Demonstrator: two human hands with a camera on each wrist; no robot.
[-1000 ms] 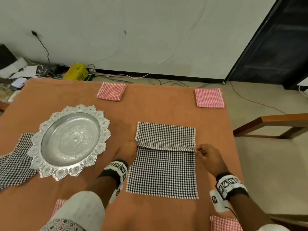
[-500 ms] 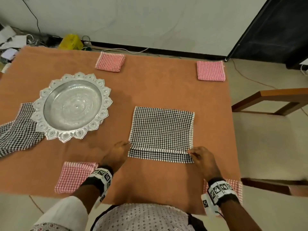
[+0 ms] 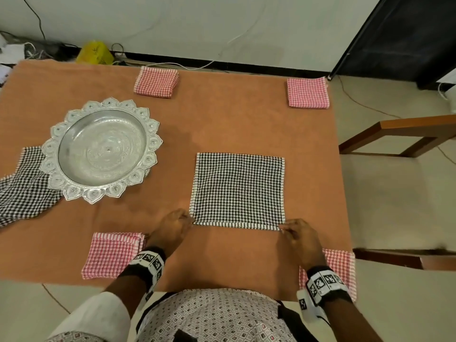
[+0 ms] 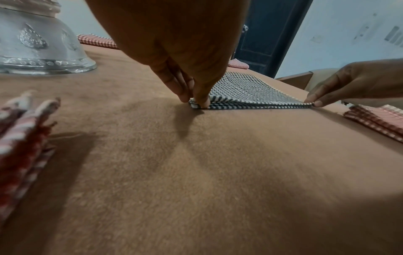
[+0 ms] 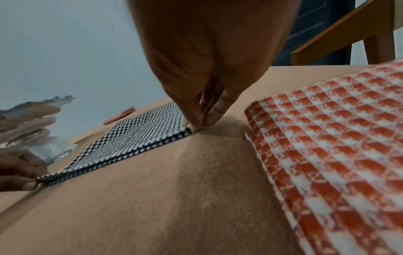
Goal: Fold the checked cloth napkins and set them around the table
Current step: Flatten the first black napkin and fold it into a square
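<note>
A black-and-white checked napkin (image 3: 238,190) lies folded in half on the brown table, its two layers meeting at the near edge. My left hand (image 3: 172,229) pinches the near-left corner (image 4: 199,103) and my right hand (image 3: 299,236) pinches the near-right corner (image 5: 189,130). Both pairs of corners are held together against the table. Several red checked napkins lie folded at the corners: far left (image 3: 156,81), far right (image 3: 308,93), near left (image 3: 112,255) and near right (image 3: 341,267). A second black checked napkin (image 3: 23,191) lies unfolded at the left, partly under the plate.
A large ornate silver plate (image 3: 102,150) stands on the left half of the table (image 3: 222,124). A wooden chair (image 3: 404,137) stands past the table's right edge. Cables and a yellow bag (image 3: 93,53) lie on the floor beyond the far edge.
Both hands have drawn the napkin's far edge toward me, over the near half, until it meets the near edge. The head view has shifted back, so more of the near table shows.
</note>
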